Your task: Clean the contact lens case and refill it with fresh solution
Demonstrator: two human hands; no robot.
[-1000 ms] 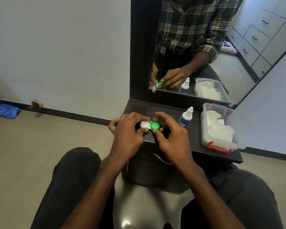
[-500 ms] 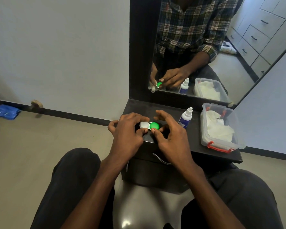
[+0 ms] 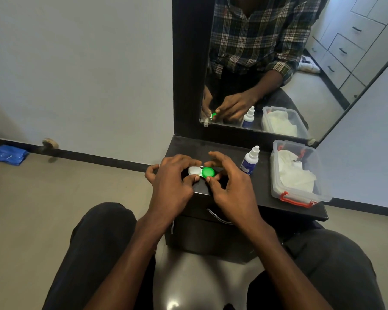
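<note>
The dark vanity top (image 3: 267, 198) is carrying everything, with a clear storage box (image 3: 300, 191) of white cloths sitting well right of the grip. The solution bottle (image 3: 249, 161) is standing upright just right of it. The left hand (image 3: 173, 184) is pinching the contact lens case (image 3: 201, 171) at its white-capped end, while the right hand (image 3: 231, 186) is pinching its green cap (image 3: 208, 172).

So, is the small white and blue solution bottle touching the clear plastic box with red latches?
Apart. The head view shows the small white and blue solution bottle standing left of the clear plastic box with red latches, with dark tabletop visible between them.
</note>
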